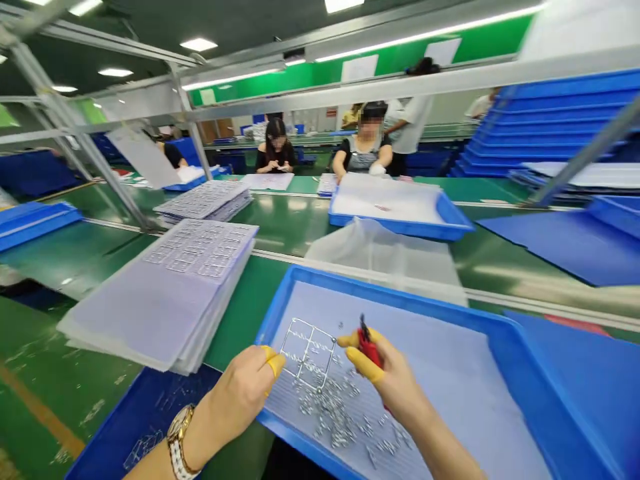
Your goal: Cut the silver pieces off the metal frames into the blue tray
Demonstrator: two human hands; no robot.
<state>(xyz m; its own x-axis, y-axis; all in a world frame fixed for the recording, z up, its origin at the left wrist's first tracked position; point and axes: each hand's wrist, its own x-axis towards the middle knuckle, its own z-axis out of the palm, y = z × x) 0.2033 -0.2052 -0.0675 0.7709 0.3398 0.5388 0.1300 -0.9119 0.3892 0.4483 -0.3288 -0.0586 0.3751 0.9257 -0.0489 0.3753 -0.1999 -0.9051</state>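
My left hand (pixel 253 383), with yellow finger covers and a watch on the wrist, pinches the left edge of a square sprue frame (pixel 305 341) with small silvery parts on its bars. In my right hand (pixel 385 367) are red-handled nippers (pixel 369 350), their dark jaws pointing up and away. The yellow-covered fingertips of this hand come close to the frame's right edge; whether they touch it I cannot tell. Beneath both hands lies a blue tray (pixel 360 285) lined with pale sheet. Many loose silvery pieces (pixel 335 410) are heaped in it below the frame.
Left stands a stack of pale sheets (pixel 145 307) topped with more sprue frames (pixel 200 247). A lower blue bin (pixel 145 393) holds bare frame scraps. Beyond are another lined tray (pixel 400 228), stacked blue trays (pixel 555 120), metal rails (pixel 350 97) and people (pixel 275 150) seated opposite.
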